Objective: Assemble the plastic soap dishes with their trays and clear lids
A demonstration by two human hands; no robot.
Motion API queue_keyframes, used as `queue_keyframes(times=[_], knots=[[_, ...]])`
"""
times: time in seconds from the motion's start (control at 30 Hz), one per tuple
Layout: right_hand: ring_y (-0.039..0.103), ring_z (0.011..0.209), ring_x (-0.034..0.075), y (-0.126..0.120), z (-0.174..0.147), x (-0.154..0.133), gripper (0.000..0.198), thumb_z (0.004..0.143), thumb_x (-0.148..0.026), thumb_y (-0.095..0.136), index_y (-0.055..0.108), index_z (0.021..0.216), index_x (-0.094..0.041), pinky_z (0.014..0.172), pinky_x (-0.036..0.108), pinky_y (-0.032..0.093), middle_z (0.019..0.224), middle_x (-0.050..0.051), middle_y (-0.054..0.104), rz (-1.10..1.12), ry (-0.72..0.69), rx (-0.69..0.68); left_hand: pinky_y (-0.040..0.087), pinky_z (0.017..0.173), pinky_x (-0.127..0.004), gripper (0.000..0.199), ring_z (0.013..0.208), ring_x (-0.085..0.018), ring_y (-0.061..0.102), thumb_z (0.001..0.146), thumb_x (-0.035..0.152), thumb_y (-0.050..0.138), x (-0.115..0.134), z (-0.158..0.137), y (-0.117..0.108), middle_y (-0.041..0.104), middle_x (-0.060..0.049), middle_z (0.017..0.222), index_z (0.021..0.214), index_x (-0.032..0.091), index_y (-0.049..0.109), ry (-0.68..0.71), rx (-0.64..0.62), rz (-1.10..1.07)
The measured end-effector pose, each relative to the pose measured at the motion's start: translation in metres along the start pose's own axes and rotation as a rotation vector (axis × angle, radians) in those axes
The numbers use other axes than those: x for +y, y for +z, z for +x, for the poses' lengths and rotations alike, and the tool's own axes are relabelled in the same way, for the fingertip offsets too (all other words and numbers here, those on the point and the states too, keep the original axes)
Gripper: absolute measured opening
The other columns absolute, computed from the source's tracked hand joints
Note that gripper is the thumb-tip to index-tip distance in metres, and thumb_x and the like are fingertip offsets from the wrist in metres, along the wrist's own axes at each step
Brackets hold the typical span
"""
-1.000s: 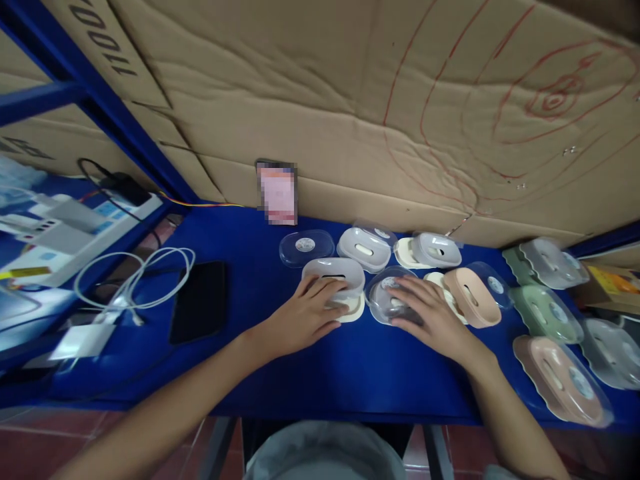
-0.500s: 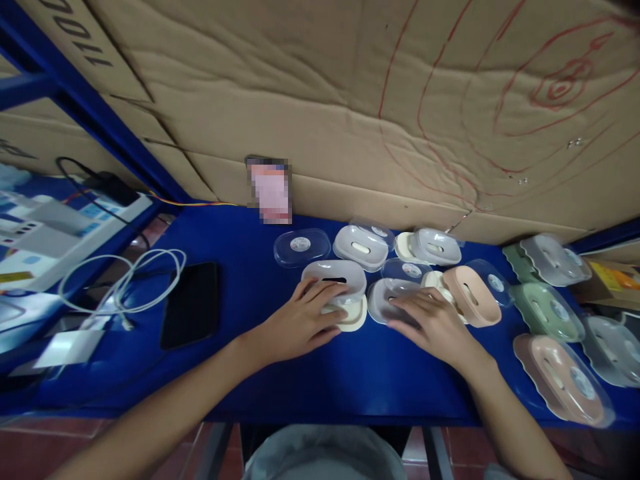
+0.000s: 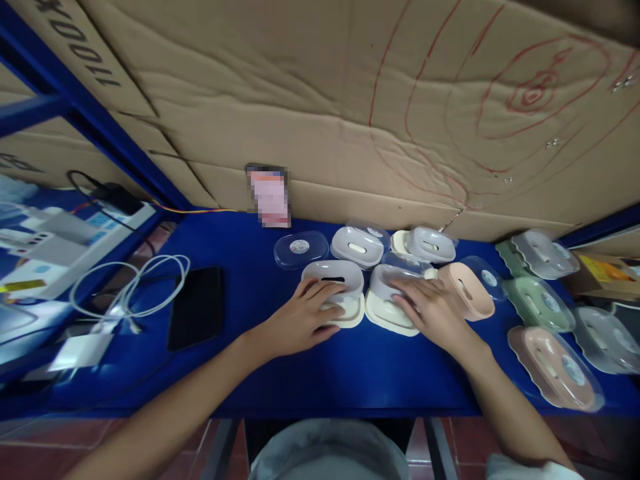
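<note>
Along the left end of the tabletop (image 3: 295,380), a power strip (image 3: 47,273) and a looped white cable (image 3: 137,288) are seen, with a dark device (image 3: 196,310) laid flat just beside the cable. Farther back, a phone (image 3: 270,197) is propped against the cardboard (image 3: 225,80), its screen blurred. Near its foot, a clear lid (image 3: 301,250) is laid. In front of that lid, the left dish (image 3: 333,270) and the left tray (image 3: 354,315) are covered in part by the left hand (image 3: 303,313); its fingers are spread over both, and whether its grip is closed on either cannot be told. Behind, a back dish (image 3: 350,250) is set. Just to the right, the right dish (image 3: 381,277) is placed at the rear of the right tray (image 3: 390,317). The dish is touched by the bent fingers of the right hand (image 3: 433,310), but whether it is grasped cannot be told, the grip being partly hidden. Beyond that hand, a peach dish (image 3: 467,292) is tilted, and at the far right green boxes and a pink box (image 3: 553,367) are grouped.
</note>
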State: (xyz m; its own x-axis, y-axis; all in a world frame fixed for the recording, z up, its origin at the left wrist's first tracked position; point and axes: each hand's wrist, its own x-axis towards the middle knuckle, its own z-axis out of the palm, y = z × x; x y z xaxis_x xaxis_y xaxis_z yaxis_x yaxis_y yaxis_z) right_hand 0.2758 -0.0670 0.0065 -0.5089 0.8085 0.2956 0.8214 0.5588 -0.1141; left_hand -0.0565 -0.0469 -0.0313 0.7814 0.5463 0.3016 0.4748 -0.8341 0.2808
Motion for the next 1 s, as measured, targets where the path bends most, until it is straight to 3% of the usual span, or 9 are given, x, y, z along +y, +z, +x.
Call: queue_keyframes(times=[0.1, 0.17, 0.3, 0.4, 0.57, 0.8, 0.9, 1.0], knots=[[0.071, 0.117, 0.03, -0.014, 0.023, -0.007, 0.044, 0.099, -0.003, 0.049, 0.065, 0.137, -0.018, 0.098, 0.044, 0.053, 0.129, 0.011, 0.076, -0.106, 0.007, 0.058, 0.038, 0.123, -0.054, 0.016, 0.143, -0.031, 0.054, 0.107, 0.026, 0.058, 0.0, 0.001, -0.002, 0.061, -0.012, 0.152, 0.109, 0.022, 0.074, 0.018, 0.047, 0.026], [0.069, 0.12, 0.031, -0.018, 0.049, -0.013, 0.049, 0.094, 0.001, 0.049, 0.068, 0.135, -0.017, 0.1, 0.044, 0.051, 0.13, 0.013, 0.076, -0.158, -0.001, -0.019, 0.038, 0.122, -0.053, 0.02, 0.14, -0.03, 0.056, 0.109, 0.023, 0.055, 0.001, 0.001, -0.003, 0.064, -0.012, 0.148, 0.102, 0.02, 0.074, 0.034, 0.088, 0.043], [0.07, 0.118, 0.031, 0.0, 0.103, -0.023, 0.033, 0.104, -0.016, 0.053, 0.071, 0.131, -0.016, 0.104, 0.044, 0.048, 0.128, 0.013, 0.077, -0.199, 0.018, -0.288, 0.039, 0.121, -0.053, 0.017, 0.137, -0.029, 0.058, 0.107, 0.022, 0.058, 0.002, 0.001, -0.004, 0.066, -0.013, 0.144, 0.1, 0.02, 0.074, 0.052, 0.178, 0.064], [0.067, 0.125, 0.031, 0.023, 0.125, -0.026, 0.035, 0.106, -0.021, 0.056, 0.067, 0.139, -0.015, 0.103, 0.043, 0.048, 0.136, 0.015, 0.073, -0.23, 0.057, -0.377, 0.039, 0.119, -0.053, 0.016, 0.136, -0.029, 0.059, 0.107, 0.023, 0.059, 0.001, 0.0, -0.003, 0.067, -0.013, 0.142, 0.102, 0.021, 0.074, 0.041, 0.192, 0.071], [0.065, 0.128, 0.034, 0.035, 0.127, -0.021, 0.037, 0.107, -0.025, 0.058, 0.065, 0.142, -0.014, 0.107, 0.045, 0.046, 0.134, 0.017, 0.074, -0.229, 0.056, -0.373, 0.038, 0.119, -0.054, 0.018, 0.135, -0.03, 0.059, 0.107, 0.022, 0.058, 0.001, -0.001, -0.004, 0.067, -0.012, 0.14, 0.103, 0.021, 0.075, 0.047, 0.176, 0.085], [0.07, 0.122, 0.028, 0.003, 0.124, 0.028, 0.039, 0.114, -0.039, 0.045, 0.067, 0.14, -0.021, 0.107, 0.041, 0.05, 0.132, 0.011, 0.076, 0.172, 0.046, -0.276, 0.038, 0.119, -0.055, 0.019, 0.131, -0.029, 0.058, 0.108, 0.021, 0.055, 0.0, -0.001, -0.004, 0.066, -0.012, 0.141, 0.101, 0.022, 0.073, 0.023, 0.077, 0.065], [0.073, 0.117, 0.025, -0.015, 0.113, 0.058, 0.038, 0.112, -0.039, 0.044, 0.07, 0.136, -0.023, 0.102, 0.036, 0.054, 0.132, 0.008, 0.076, 0.274, 0.132, -0.264, 0.037, 0.12, -0.055, 0.018, 0.132, -0.029, 0.057, 0.108, 0.022, 0.055, -0.002, -0.001, -0.004, 0.065, -0.011, 0.142, 0.102, 0.022, 0.072, 0.018, 0.075, 0.059], [0.075, 0.111, 0.025, -0.03, 0.098, 0.087, 0.035, 0.108, -0.027, 0.045, 0.074, 0.126, -0.02, 0.099, 0.037, 0.056, 0.127, 0.009, 0.078, 0.161, 0.306, -0.37, 0.037, 0.12, -0.054, 0.018, 0.132, -0.029, 0.058, 0.107, 0.021, 0.055, -0.003, 0.0, -0.005, 0.066, -0.011, 0.142, 0.102, 0.022, 0.072, 0.018, 0.079, 0.061]])
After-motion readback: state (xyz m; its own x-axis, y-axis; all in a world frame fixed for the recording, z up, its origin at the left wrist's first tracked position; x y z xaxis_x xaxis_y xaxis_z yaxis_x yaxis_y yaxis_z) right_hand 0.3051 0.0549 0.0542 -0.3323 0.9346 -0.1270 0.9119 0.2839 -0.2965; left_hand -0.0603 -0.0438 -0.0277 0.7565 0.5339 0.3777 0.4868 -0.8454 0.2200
